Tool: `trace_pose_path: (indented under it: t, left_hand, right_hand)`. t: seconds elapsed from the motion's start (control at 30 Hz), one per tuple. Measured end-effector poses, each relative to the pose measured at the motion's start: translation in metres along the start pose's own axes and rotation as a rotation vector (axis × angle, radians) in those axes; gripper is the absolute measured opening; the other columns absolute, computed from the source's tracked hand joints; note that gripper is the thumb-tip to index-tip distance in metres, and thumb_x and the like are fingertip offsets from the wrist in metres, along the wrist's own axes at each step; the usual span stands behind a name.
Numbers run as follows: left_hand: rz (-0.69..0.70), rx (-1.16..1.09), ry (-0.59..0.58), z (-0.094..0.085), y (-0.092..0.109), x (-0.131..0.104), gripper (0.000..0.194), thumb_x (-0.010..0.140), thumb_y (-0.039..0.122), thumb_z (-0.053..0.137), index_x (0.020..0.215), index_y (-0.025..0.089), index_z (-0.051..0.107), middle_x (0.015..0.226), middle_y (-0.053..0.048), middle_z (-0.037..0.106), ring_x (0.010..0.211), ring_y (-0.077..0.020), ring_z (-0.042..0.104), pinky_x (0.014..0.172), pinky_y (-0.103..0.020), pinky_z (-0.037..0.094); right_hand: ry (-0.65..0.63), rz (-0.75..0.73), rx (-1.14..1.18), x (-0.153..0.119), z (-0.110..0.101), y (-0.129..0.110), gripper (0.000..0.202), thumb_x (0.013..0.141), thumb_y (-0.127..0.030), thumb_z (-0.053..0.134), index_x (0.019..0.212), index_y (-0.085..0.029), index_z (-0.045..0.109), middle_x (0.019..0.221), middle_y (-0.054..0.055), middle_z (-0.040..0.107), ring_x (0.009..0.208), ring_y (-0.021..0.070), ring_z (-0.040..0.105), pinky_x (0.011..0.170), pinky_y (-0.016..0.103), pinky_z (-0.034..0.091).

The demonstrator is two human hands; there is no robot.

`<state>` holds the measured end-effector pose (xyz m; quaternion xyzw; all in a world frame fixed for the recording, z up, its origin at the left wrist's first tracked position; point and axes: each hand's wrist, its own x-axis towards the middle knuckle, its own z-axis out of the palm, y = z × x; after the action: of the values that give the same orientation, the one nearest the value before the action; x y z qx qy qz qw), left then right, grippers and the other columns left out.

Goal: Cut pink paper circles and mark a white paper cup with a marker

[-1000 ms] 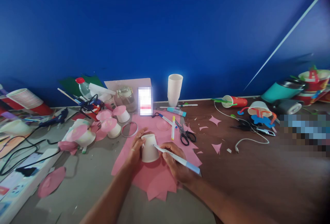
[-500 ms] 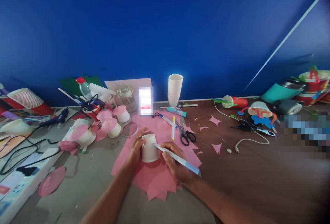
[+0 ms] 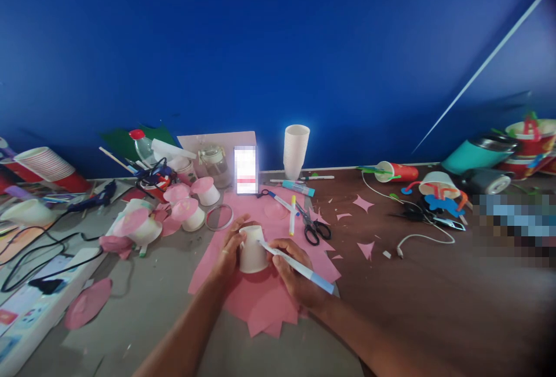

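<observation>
A white paper cup (image 3: 252, 256) stands upside down over pink paper (image 3: 256, 302) in front of me. My left hand (image 3: 229, 252) grips the cup's left side, with fingers wrapped behind it. Between the thumb and fingers of my right hand (image 3: 295, 270) is a white marker with a light blue end (image 3: 310, 275). The marker's tip touches, or nearly touches, the cup's side near the top. Just beyond my right hand lie a yellow-capped marker (image 3: 292, 215) and scissors with black handles (image 3: 316, 231).
Pink-topped cups (image 3: 187, 215) and a tape roll (image 3: 219, 217) lie to the left, near a power strip (image 3: 47, 313) with black cords. A tall stack of white cups (image 3: 296, 151) and a lit phone (image 3: 245, 169) stand at the back. Pink scraps (image 3: 364, 204) lie right.
Almost nothing differs. The view has shifted very slightly, while both hands keep their hold on the cup and the marker.
</observation>
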<state>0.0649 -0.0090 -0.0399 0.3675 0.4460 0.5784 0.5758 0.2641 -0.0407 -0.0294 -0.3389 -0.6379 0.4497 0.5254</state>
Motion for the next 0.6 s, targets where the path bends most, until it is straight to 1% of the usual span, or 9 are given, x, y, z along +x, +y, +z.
trace_pose_path:
  t: [0.17,0.3,0.5,0.6]
  left_hand:
    - [0.005,-0.024,0.007,0.0035,0.0008,-0.0020,0.053,0.085,0.046,0.081,0.131,0.023,0.073,0.120,-0.009,0.086,0.101,-0.0290,0.081,0.078,-0.035,0.062]
    - [0.010,-0.026,0.030,0.0062,0.0011,-0.0034,0.053,0.084,0.044,0.081,0.131,0.022,0.073,0.118,-0.009,0.086,0.097,-0.0280,0.080,0.077,-0.034,0.062]
    - [0.000,0.006,0.035,0.0004,-0.0023,-0.0007,0.050,0.084,0.045,0.080,0.129,0.025,0.074,0.118,-0.008,0.085,0.097,-0.0283,0.080,0.077,-0.036,0.062]
    - [0.016,0.015,0.029,-0.0015,-0.0032,0.0008,0.053,0.083,0.047,0.081,0.130,0.024,0.074,0.118,-0.009,0.085,0.096,-0.0284,0.079,0.079,-0.037,0.061]
  right_hand:
    - [-0.004,-0.027,-0.006,0.0000,0.0003,0.0008,0.045,0.112,-0.064,0.056,0.118,-0.024,0.073,0.084,0.003,0.071,0.066,0.0184,0.059,0.061,0.030,0.054]
    - [-0.018,-0.035,0.005,0.0003,0.0010,0.0002,0.042,0.112,-0.064,0.057,0.118,-0.025,0.073,0.087,0.003,0.073,0.069,0.0188,0.063,0.063,0.030,0.056]
    - [-0.049,-0.052,0.041,-0.0003,0.0013,0.0001,0.040,0.112,-0.062,0.059,0.116,-0.025,0.072,0.089,0.004,0.074,0.072,0.0198,0.067,0.065,0.030,0.059]
    - [-0.040,-0.058,0.036,-0.0001,0.0005,-0.0006,0.038,0.112,-0.059,0.059,0.117,-0.024,0.072,0.090,0.005,0.075,0.074,0.0205,0.068,0.068,0.031,0.060]
